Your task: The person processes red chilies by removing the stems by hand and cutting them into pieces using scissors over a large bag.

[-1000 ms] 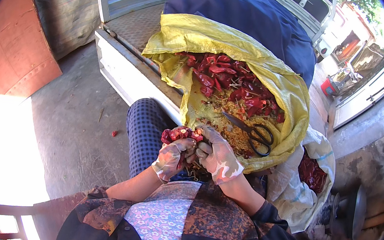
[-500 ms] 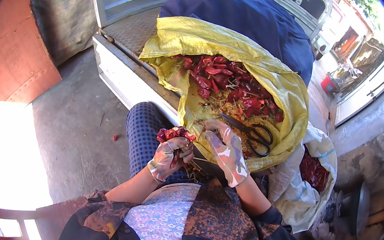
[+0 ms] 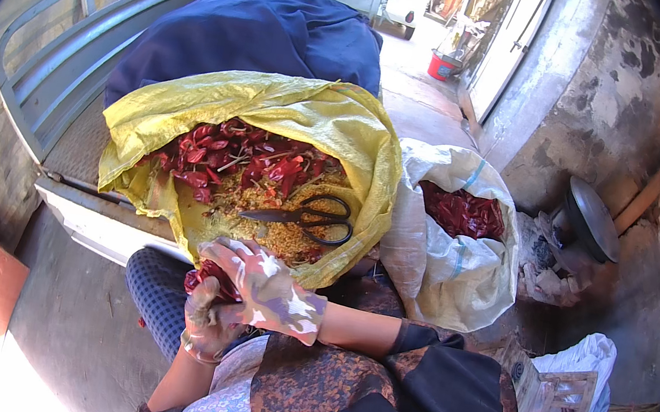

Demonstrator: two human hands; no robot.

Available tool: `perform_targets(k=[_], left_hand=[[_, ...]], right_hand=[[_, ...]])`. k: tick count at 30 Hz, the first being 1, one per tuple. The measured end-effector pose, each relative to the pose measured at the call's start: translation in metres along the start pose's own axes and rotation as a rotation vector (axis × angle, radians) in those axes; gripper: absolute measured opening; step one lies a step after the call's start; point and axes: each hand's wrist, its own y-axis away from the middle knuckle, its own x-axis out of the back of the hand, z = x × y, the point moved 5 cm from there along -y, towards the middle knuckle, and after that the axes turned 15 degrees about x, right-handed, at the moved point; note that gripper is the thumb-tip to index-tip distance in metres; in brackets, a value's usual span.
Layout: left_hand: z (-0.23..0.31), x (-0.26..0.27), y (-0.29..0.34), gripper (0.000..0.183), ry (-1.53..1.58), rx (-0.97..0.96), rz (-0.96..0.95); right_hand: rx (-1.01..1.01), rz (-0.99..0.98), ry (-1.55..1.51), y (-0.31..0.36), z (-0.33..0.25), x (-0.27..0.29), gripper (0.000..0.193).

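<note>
My left hand (image 3: pixel 207 327), in a camouflage-patterned glove, grips a small bunch of dried red chili peppers (image 3: pixel 208 276). Over the same bunch curls my right hand (image 3: pixel 272 289), gloved alike, its fingers closed on the peppers and partly covering them. Both hands are just in front of a yellow woven sack (image 3: pixel 371 157) with its mouth rolled open. Inside it lie more dried red chilies (image 3: pixel 216 148) and a layer of loose yellow seeds (image 3: pixel 279 237). Black-handled scissors (image 3: pixel 311 219) rest on the seeds, blades pointing left.
To the right stands a white woven sack (image 3: pixel 441 285) holding dark red chilies. Behind the yellow sack, a navy cloth (image 3: pixel 262 28) covers a load on the metal truck bed (image 3: pixel 73 140). A round dark pan lid (image 3: pixel 594 218) leans by the stained wall, near a small wooden chair (image 3: pixel 564 399).
The view has swung right, bringing the white sack and chair further in. My right hand has moved from beside the scissors onto the bunch in my left hand.
</note>
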Motion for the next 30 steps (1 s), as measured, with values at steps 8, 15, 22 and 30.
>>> perform_targets(k=[8, 15, 22, 30], left_hand=[[-0.035, -0.016, -0.025, 0.068, -0.037, 0.502, -0.024], [-0.055, -0.051, -0.054, 0.087, 0.074, 0.477, -0.119], [-0.049, -0.024, -0.032, 0.089, 0.180, 0.506, -0.086], [-0.028, 0.012, 0.003, 0.087, 0.282, 0.353, 0.035]], right_hand=[[-0.110, 0.148, -0.123, 0.027, 0.021, 0.068, 0.072], [-0.382, 0.821, 0.133, 0.134, 0.142, 0.201, 0.050], [-0.872, 0.293, 0.907, 0.207, 0.187, 0.282, 0.065], [-0.755, 0.205, -0.450, 0.019, 0.146, 0.090, 0.043]])
